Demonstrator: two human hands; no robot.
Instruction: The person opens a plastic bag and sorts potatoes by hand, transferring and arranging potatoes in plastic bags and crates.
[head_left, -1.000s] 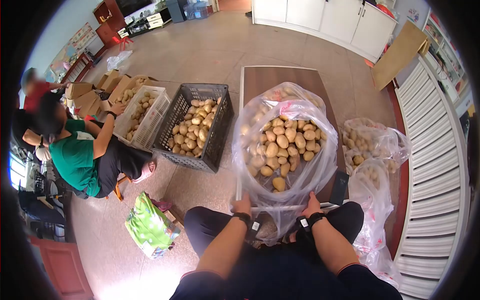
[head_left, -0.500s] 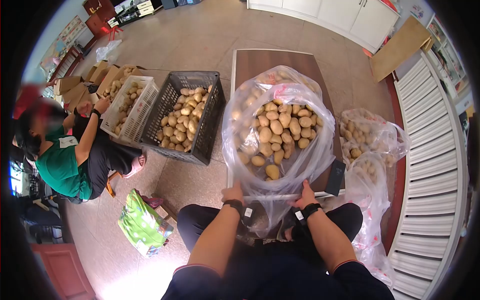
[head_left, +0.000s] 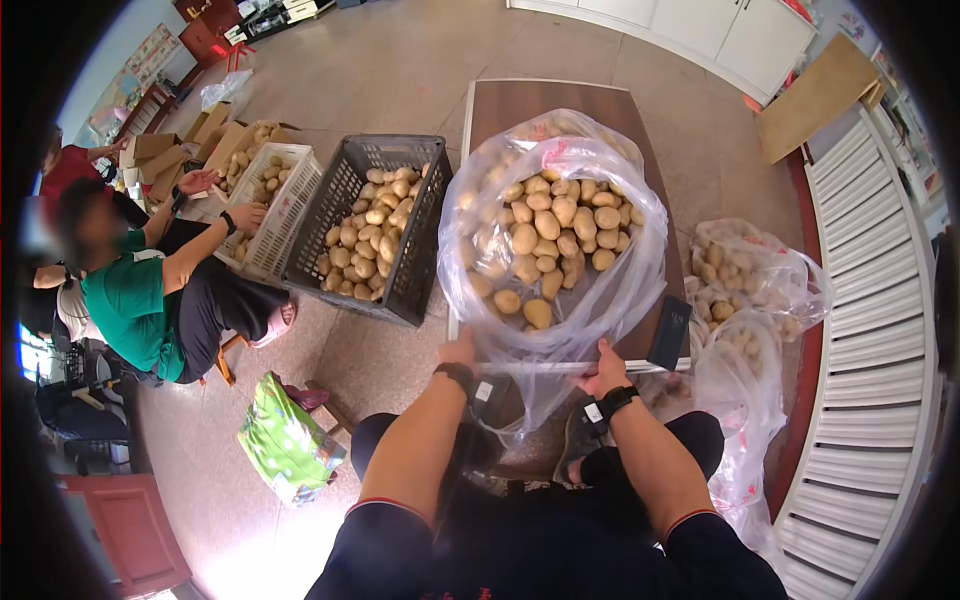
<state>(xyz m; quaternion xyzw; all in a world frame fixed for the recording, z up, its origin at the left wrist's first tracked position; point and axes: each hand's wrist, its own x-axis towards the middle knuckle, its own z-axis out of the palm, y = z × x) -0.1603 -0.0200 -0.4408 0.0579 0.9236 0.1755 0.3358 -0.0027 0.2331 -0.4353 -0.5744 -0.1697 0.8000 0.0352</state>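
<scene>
A large clear plastic bag (head_left: 640, 290) with its mouth rolled open stands on a low brown table (head_left: 500, 100), full of potatoes (head_left: 545, 225). My left hand (head_left: 459, 354) is closed round the table's near left corner. Farther right along the near edge, my right hand (head_left: 604, 373) grips the rim, thumb on top and fingers mostly hidden underneath. Loose plastic from the bag hangs over the edge between both hands. A dark flat device (head_left: 670, 333) with faint digits lies at the table's right front corner, close to my right hand.
A black crate (head_left: 425, 270) and a white crate (head_left: 290, 165), both holding potatoes, stand left. Beside them sits a person in a green top (head_left: 130, 310); another person is behind. More bagged potatoes (head_left: 735, 270) lie right, near a white radiator (head_left: 860, 330). A green bag (head_left: 285, 440) is on the floor.
The table and its bag have shifted slightly away from me, with my hands still at the edge. The seated person's hands have moved apart over the white crate.
</scene>
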